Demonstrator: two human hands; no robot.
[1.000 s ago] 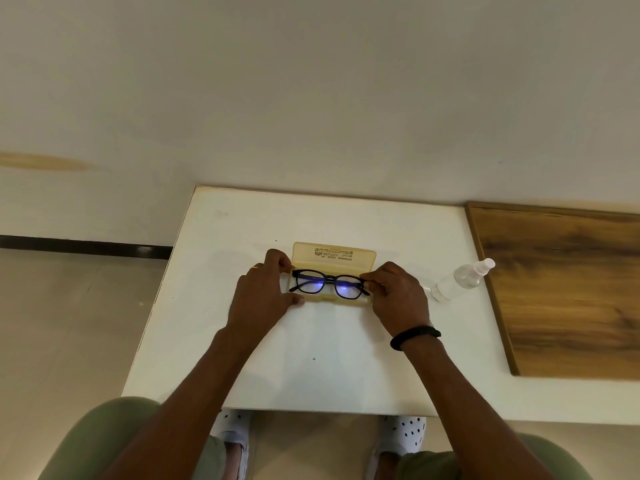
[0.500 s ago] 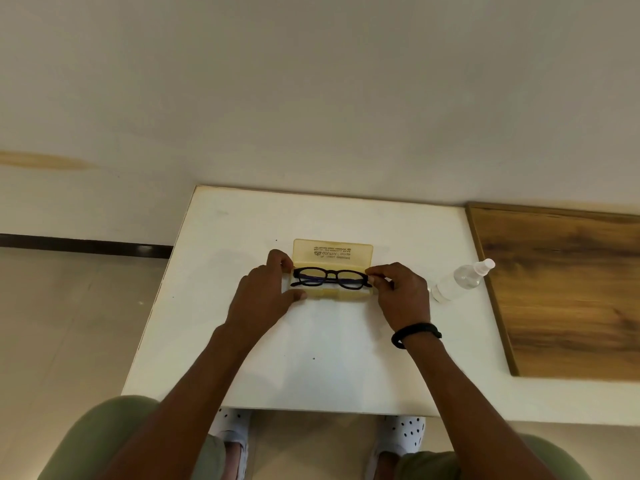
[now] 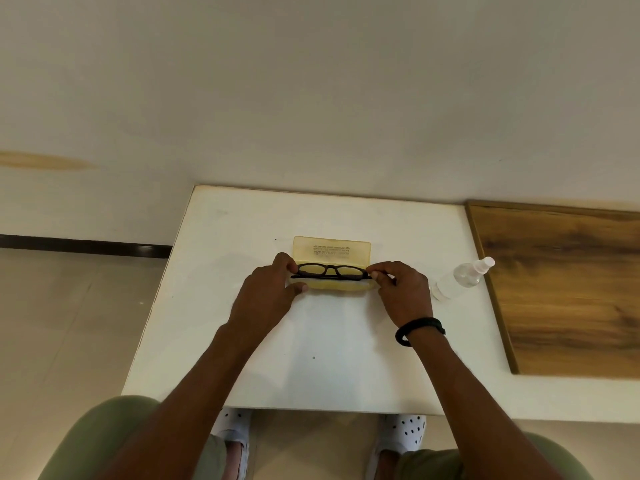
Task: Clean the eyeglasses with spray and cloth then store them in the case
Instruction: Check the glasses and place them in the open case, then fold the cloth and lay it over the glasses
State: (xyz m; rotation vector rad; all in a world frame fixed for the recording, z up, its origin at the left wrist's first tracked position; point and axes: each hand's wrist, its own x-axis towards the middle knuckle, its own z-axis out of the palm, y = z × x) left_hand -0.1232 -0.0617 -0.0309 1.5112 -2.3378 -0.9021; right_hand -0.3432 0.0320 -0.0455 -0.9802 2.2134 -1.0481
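A person seated at a white table holds black-framed eyeglasses between both hands, the frame sitting at the open yellow case, whose lid stands up behind it. The left hand pinches the frame's left end, thumb against the case's front edge; the right hand, with a black wristband, pinches the right end. A clear spray bottle lies on its side just right of the right hand, beside a wooden panel.
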